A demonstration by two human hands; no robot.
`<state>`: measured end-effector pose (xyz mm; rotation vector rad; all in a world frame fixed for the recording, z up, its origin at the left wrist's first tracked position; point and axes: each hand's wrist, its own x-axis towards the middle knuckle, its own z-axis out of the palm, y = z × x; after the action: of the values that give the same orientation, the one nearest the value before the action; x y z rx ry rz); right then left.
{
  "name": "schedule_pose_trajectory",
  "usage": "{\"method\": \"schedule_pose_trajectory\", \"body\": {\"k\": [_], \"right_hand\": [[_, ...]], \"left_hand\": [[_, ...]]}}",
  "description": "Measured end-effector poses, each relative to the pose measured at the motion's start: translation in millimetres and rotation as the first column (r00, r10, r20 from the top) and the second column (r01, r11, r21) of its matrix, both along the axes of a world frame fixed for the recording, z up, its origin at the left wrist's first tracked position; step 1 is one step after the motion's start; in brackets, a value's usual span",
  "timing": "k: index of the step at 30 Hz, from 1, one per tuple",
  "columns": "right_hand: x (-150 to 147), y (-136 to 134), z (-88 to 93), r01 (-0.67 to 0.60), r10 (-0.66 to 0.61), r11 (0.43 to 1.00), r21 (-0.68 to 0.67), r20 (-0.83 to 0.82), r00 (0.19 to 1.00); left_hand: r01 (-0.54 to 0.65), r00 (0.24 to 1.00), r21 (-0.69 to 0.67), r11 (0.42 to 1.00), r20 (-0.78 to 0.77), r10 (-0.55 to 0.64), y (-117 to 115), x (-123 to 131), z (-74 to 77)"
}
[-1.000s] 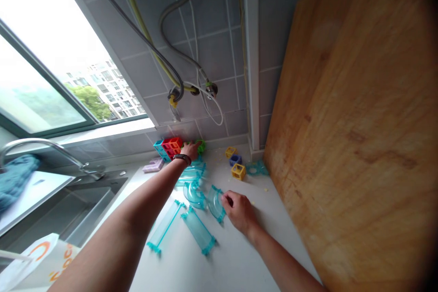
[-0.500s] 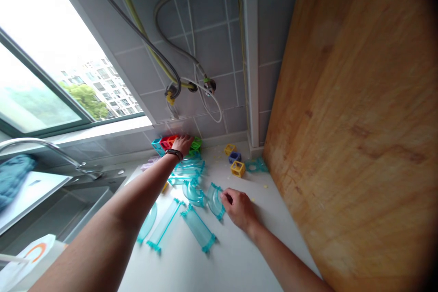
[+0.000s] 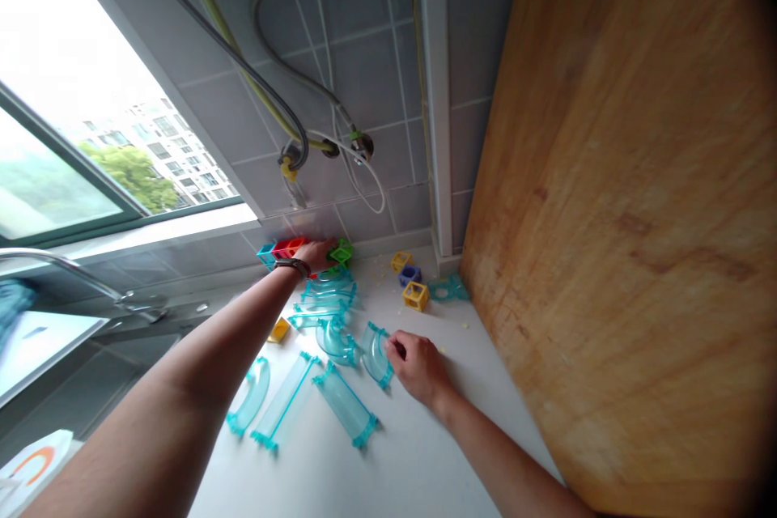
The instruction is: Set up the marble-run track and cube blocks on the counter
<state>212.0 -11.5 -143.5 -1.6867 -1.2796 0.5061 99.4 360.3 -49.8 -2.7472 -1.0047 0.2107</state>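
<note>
Possibly the blocks could topple: the left hand (image 3: pixel 316 256) reaches between red blocks (image 3: pixel 287 248) and green blocks (image 3: pixel 341 252) by the tabletop's (image 3: pixel 425 461) back edge, where its wrist might catch them (its grip is hidden; I cannot tell what it holds). The right hand (image 3: pixel 420 370) curls beside a curved turquoise piece (image 3: pixel 375 356), perhaps pinching it, I cannot tell; a twitch could shove that askew.

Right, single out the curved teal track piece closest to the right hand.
It's the curved track piece whose right edge meets the right hand in view; the neighbouring curve and the far-left curve lie clear of that hand.
</note>
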Motion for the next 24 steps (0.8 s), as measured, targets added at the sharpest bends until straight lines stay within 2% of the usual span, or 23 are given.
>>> {"method": "schedule_pose_trajectory", "body": {"k": [5,11,15,20,24], "right_hand": [[-0.9,-1.3,0.8,0.0,0.0,1.0,-0.003,-0.004,1.0],[-0.4,-0.8,2.0,0.002,-0.002,1.0,-0.009,-0.013,1.0],[-0.7,-0.4,1.2,0.002,-0.002,1.0,-0.007,-0.016,1.0],[-1.1,-0.9,2.4,0.001,-0.001,1.0,-0.001,-0.013,1.0],[-0.9,-1.7,3.9,0.005,-0.005,1.0,-0.006,-0.009,1.0]], "left_hand": [[0.023,1.0,0.015,1.0,-0.005,-0.023,3.2,4.1,3.0],[0.079,0.995,0.02,0.997,-0.064,-0.078,8.9,6.2,15.4],[0.073,0.993,0.019,0.997,-0.095,-0.071,12.5,3.6,19.5],[0.05,0.99,-0.002,0.999,-0.129,-0.05,12.3,2.1,16.0],[0.027,0.99,-0.007,1.0,-0.141,-0.027,9.5,4.5,6.9]]}}
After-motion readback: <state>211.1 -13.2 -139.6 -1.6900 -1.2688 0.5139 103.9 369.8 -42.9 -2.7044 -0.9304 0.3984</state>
